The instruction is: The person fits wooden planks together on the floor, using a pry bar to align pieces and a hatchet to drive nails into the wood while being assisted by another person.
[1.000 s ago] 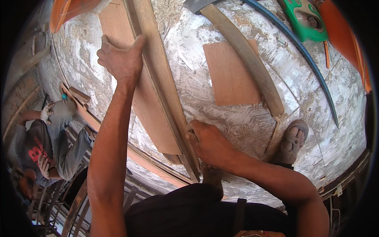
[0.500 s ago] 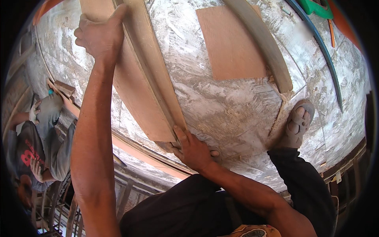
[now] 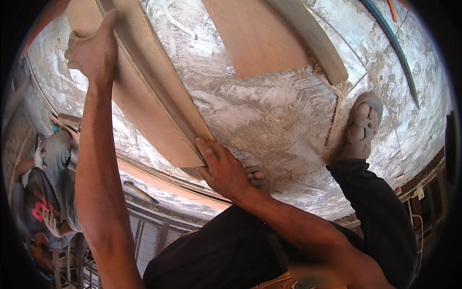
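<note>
A long plywood strip (image 3: 149, 130) slants from the upper left to the middle, with a second narrow wooden strip (image 3: 166, 77) along its right side and a dark groove between them. Toward the far end, my left hand (image 3: 94, 50) is closed on the plywood strip, thumb over its top and fingers curled at the left edge. My right hand (image 3: 224, 168) grips the near end, its fingertips on the narrow strip and its thumb by the plywood's end corner. The undersides of both strips are hidden.
A plywood sheet (image 3: 255, 38) lies under a curved wooden piece (image 3: 320, 43). Farther right are a long blue strip (image 3: 397, 53) and an orange stick (image 3: 392, 10). My sandalled foot (image 3: 363, 123) rests on the dusty floor (image 3: 279, 115). Another person (image 3: 45, 188) sits at the left.
The view has shifted, so both strips and my hands appear farther left. Both hands keep their hold. The green-handled thing at the upper right has left the view.
</note>
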Tool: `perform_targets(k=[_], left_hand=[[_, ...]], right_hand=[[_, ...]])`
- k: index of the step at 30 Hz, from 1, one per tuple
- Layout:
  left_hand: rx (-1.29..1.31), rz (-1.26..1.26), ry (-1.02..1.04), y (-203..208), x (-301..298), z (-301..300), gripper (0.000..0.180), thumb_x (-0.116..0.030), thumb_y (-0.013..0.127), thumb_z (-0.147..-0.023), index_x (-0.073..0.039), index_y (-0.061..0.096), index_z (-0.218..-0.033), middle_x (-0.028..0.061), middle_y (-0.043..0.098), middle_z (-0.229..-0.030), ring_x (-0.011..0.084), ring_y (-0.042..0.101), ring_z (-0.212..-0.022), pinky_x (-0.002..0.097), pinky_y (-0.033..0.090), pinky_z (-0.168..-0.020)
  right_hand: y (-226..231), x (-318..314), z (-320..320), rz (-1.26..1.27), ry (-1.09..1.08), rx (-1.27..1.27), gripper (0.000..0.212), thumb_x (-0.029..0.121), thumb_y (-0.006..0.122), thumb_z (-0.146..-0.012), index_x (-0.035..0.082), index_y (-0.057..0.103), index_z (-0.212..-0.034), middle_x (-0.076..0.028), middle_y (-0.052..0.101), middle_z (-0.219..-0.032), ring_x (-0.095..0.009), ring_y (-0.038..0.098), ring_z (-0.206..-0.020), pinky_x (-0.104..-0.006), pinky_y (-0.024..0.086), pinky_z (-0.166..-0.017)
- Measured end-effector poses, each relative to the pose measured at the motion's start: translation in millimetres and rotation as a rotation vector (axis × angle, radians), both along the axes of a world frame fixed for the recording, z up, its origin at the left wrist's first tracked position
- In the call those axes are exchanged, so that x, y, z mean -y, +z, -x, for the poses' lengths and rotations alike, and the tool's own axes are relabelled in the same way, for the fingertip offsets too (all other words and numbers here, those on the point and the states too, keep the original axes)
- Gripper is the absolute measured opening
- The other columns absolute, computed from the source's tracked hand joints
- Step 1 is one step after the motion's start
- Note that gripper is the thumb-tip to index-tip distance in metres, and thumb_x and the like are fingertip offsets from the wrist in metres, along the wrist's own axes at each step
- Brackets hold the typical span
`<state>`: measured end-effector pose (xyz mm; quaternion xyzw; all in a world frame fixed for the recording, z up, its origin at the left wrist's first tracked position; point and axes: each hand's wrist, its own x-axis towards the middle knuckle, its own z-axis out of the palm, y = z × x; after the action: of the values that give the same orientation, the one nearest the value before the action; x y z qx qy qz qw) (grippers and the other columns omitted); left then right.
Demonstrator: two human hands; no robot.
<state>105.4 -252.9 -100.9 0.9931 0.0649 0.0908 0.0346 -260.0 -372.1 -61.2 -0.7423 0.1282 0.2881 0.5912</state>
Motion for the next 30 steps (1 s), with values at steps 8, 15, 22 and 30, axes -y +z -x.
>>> perform_targets(k=[8, 15, 22, 30], left_hand=[[-0.029, 0.011, -0.035, 1, 0, -4, 0.116, -0.074, 0.078, -0.064, 0.015, 0.056, -0.135, 0.037, 0.058, -0.132, 0.0476, 0.052, -0.13, 0.0507, 0.034, -0.116], [0.036, 0.02, -0.013, 0, -3, -5, 0.113, -0.074, 0.078, -0.063, 0.015, 0.061, -0.13, 0.0361, 0.062, -0.127, 0.0476, 0.052, -0.13, 0.0503, 0.035, -0.116], [-0.028, 0.054, 0.012, 4, 2, -3, 0.117, -0.075, 0.078, -0.063, 0.016, 0.057, -0.134, 0.0372, 0.057, -0.134, 0.0485, 0.052, -0.131, 0.0497, 0.037, -0.116], [-0.012, -0.001, -0.016, -3, -10, -10, 0.123, -0.073, 0.079, -0.065, 0.017, 0.048, -0.142, 0.0373, 0.055, -0.137, 0.0491, 0.05, -0.134, 0.0497, 0.036, -0.117]], right_hand=[[3, 1, 20, 0.064, 0.108, -0.018, 0.081, 0.017, 0.07, -0.088, 0.008, 0.033, -0.159, -0.02, 0.052, -0.132, -0.04, 0.06, -0.116, -0.0476, 0.057, -0.092], [-2, -17, 55, 0.191, 0.155, 0.039, 0.081, 0.01, 0.062, -0.087, 0.006, 0.03, -0.161, -0.017, 0.053, -0.123, -0.035, 0.062, -0.107, -0.0418, 0.062, -0.076], [-2, -20, 58, 0.242, 0.073, 0.096, 0.081, 0.008, 0.062, -0.085, 0.006, 0.032, -0.16, -0.017, 0.053, -0.122, -0.035, 0.061, -0.105, -0.0416, 0.062, -0.074], [-2, -5, 48, 0.177, 0.089, 0.16, 0.08, 0.016, 0.069, -0.086, 0.015, 0.037, -0.16, -0.017, 0.052, -0.129, -0.038, 0.058, -0.109, -0.0516, 0.053, -0.092]])
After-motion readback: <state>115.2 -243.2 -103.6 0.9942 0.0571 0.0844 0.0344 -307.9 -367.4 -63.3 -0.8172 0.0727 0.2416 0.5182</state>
